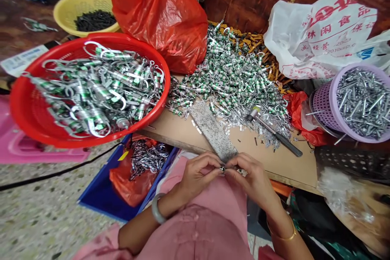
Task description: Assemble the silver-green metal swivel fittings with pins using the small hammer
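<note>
Shirt [195,235]; part [222,168] in fingers [240,161] near tabletop edge [175,141]

Even, fairly bright light leaves white glints on the crinkled, shiny red plastic bag [170,20]. Edges stretch in wide-angle distortion, and the speckled pale floor [39,211] looks soft (the centre is sharper).

Left hand [198,174] and right hand [251,176] pinch 1 small metal part [222,168] near a speckled slab [211,128]; 1 hammer [280,139] lies nearby.
</note>
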The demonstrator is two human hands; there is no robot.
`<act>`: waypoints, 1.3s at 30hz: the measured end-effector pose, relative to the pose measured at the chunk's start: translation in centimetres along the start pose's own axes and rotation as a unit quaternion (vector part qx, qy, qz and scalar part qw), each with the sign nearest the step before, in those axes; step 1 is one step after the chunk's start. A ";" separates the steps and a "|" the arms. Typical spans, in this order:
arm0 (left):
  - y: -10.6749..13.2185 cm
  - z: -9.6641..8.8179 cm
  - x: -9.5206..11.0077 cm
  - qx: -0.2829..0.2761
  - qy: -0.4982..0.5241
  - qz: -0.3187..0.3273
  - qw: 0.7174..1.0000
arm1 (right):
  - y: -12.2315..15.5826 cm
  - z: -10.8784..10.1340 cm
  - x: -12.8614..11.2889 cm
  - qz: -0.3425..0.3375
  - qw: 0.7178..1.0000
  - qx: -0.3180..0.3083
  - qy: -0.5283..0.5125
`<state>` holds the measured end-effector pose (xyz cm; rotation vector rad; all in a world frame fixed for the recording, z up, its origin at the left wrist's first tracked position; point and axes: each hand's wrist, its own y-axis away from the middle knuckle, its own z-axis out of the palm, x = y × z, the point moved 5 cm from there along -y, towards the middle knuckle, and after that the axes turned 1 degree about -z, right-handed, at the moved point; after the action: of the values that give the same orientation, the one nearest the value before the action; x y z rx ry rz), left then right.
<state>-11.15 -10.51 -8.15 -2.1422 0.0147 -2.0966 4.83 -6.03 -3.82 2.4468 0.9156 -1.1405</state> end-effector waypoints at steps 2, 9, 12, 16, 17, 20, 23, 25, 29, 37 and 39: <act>0.2 0.1 -0.1 -0.006 0.000 0.002 1.000 | 0.1 0.0 -0.2 -0.014 1.000 -0.002 0.010; 0.7 0.0 -1.5 0.055 0.068 -0.042 0.995 | 0.9 0.7 0.2 0.006 1.000 -0.015 0.014; 0.4 -0.3 -1.2 0.062 0.027 -0.047 0.997 | 1.3 0.8 0.2 0.013 0.999 0.019 0.022; -0.5 -0.1 0.5 -0.031 -0.042 0.008 0.999 | 1.3 0.6 0.4 -0.010 0.998 0.049 0.021; -0.6 -0.1 0.5 -0.046 -0.037 0.002 0.998 | 1.2 0.5 0.5 -0.013 0.999 0.049 0.019; -0.4 0.5 -0.6 -0.078 0.007 -0.081 0.994 | 1.7 0.7 0.7 -0.001 0.999 0.034 0.012; 0.2 1.2 -2.0 -0.082 0.033 -0.157 0.984 | 2.5 0.7 0.7 0.019 0.999 0.039 0.025; 0.3 1.3 -1.8 -0.077 -0.015 -0.128 0.989 | 3.0 0.5 0.4 0.009 0.997 0.059 0.048; -0.2 1.3 0.8 -0.165 -0.119 0.003 0.979 | 3.1 0.6 0.4 -0.018 0.997 0.056 0.056; 0.0 1.7 -1.2 -0.174 0.036 -0.138 0.974 | 3.8 1.5 2.2 0.107 0.993 0.004 -0.041; 1.2 2.6 -3.0 -0.126 0.136 -0.233 0.955 | 4.5 2.2 3.2 0.190 0.978 -0.011 -0.088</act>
<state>-8.51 -11.11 -11.29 -2.1309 -0.2280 -2.7841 8.07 -9.19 -7.64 2.3207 0.3838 -1.1712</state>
